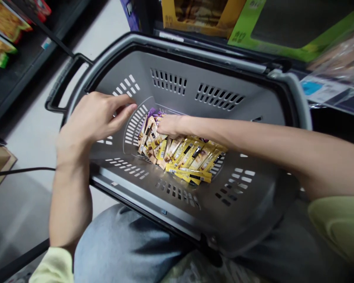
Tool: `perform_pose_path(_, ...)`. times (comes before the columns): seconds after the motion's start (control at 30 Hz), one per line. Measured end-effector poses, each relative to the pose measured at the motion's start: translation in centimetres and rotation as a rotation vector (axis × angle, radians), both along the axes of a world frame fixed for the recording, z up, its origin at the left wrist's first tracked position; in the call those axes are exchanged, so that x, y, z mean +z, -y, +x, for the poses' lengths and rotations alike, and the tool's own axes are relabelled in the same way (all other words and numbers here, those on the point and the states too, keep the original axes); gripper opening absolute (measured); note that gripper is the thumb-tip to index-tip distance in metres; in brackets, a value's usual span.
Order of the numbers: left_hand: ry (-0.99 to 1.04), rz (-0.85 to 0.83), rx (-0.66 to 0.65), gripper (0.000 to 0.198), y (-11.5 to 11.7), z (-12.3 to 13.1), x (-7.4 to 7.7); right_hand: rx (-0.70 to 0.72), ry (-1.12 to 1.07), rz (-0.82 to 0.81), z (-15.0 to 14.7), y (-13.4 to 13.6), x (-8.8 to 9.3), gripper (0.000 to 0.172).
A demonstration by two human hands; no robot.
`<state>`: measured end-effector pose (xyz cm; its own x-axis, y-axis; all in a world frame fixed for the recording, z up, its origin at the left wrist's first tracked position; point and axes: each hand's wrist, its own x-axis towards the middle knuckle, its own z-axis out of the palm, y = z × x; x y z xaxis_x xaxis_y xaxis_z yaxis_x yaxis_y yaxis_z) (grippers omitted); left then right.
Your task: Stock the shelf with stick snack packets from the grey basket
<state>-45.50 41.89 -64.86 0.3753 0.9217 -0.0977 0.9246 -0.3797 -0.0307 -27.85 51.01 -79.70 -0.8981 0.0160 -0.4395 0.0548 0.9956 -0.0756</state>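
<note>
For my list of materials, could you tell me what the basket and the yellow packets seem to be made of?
Basket: probably moulded plastic, smooth grey finish, judging by its evenly slotted walls. Yellow packets: likely glossy plastic film, judging by bright highlights; a foil layer is possible.

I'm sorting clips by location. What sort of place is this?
Most likely a shop aisle: a gray shopping basket holds small yellow packets, a green display box stands on a shelf beyond it, and colorful bags line another shelf at upper left.
</note>
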Motion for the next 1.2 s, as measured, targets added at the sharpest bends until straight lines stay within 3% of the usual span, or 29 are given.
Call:
perform_pose_path(0.07,0.013,0.014,-0.016,0.047,0.1,0.0,-0.1,-0.067,-0.014,-0.030,-0.1,-0.8,1.3,0.032)
perform_pose_path(0.17,0.049,0.025,-0.018,0.046,0.2,0.1,-0.1,-0.175,-0.001,-0.032,-0.1,-1.9,4.0,0.025)
perform_pose_path(0.27,0.075,-0.001,-0.002,0.048,0.2,0.0,0.0,-0.249,-0.003,-0.035,0.2,-2.9,6.5,0.060)
perform_pose_path(0.33,0.094,-0.017,-0.005,0.048,0.2,-0.1,-0.1,-0.249,-0.024,-0.097,0.5,-3.6,7.5,0.067)
perform_pose_path(0.43,0.157,-0.069,-0.002,0.051,-0.1,-0.2,-0.4,-0.135,-0.066,-0.276,0.7,-4.5,7.7,0.056)
perform_pose_path(0.57,0.191,-0.295,0.058,0.073,-0.3,-0.4,-0.8,-0.042,-0.059,-0.483,0.9,-4.7,7.5,0.064)
perform_pose_path(0.67,0.162,-0.318,0.046,0.081,-0.2,-0.5,-0.9,-0.115,-0.076,-0.573,0.9,-4.2,8.0,0.064)
perform_pose_path(0.8,0.156,-0.293,-0.016,0.071,-0.1,-0.8,-1.1,-0.283,-0.088,-0.671,1.0,-3.9,8.7,0.061)
perform_pose_path(1.03,0.178,-0.298,0.115,0.076,-0.4,-1.3,-1.9,-0.431,-0.204,-0.797,0.8,-4.3,8.0,0.048)
perform_pose_path(1.2,0.146,-0.276,0.166,0.066,-0.4,-1.4,-2.0,-0.467,-0.193,-0.830,0.9,-4.4,7.9,0.047)
